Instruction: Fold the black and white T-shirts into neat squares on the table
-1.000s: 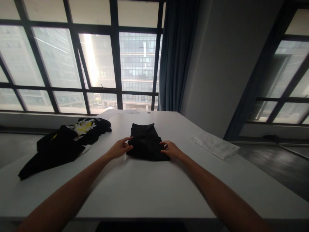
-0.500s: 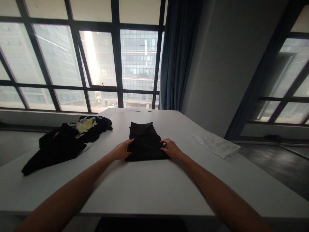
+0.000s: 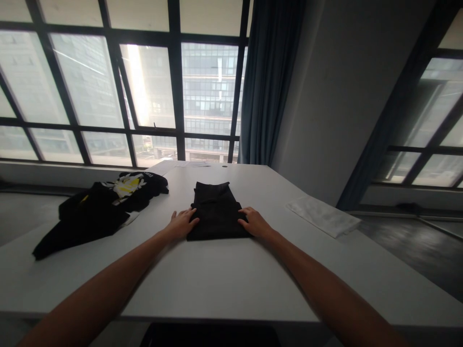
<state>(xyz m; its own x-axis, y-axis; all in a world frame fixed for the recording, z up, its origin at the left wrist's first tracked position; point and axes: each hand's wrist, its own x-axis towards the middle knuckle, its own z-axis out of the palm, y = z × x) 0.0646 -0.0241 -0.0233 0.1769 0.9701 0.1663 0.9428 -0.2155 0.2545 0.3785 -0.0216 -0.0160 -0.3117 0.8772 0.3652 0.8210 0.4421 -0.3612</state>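
Observation:
A folded black garment [image 3: 219, 217] lies flat on the white table in front of me, its far part narrower than its near part. My left hand [image 3: 181, 223] rests at its left edge, fingers stretched out and thumb apart, touching the cloth. At the opposite edge is my right hand [image 3: 255, 222], its fingertips and thumb spread on the cloth with a gap between them. Neither hand appears closed around the fabric. What kind of garment it is cannot be made out from the fold.
A loose heap of black clothes [image 3: 97, 207] with a yellow and white print lies at the left. Toward the right edge lies a folded white cloth [image 3: 321, 216]. The white table [image 3: 217, 284] reaches back toward windows and a blue curtain [image 3: 265, 96].
My left hand has shifted slightly left, its fingers spreading more at the garment's edge. The right hand stays at its edge, thumb slightly further onto the cloth.

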